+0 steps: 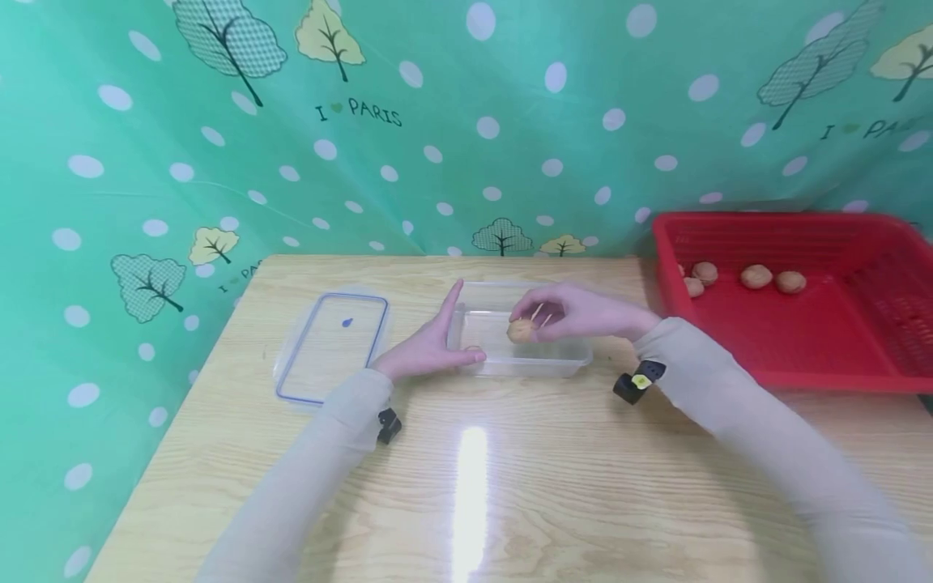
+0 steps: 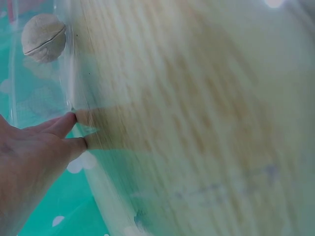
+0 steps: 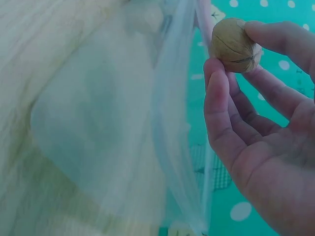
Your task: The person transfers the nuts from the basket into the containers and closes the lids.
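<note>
Walnut, seam roughly crosswise, pinched by right hand; left hand flat.

Round tan walnut with a seam, pinched over a clear, lidless plastic box on the table

Head view: worn high, looking forward and down across the wooden table toward the green curtain; wide, takes in both arms, the clear container, its lid and the red basket.

Left wrist view: close beside the left hand, facing along the fingers at the container wall; blurred, tilted.

Right wrist view: very close to the right hand, facing its palm and the container.

Shared: the walnut and the container appear in all three.
</note>
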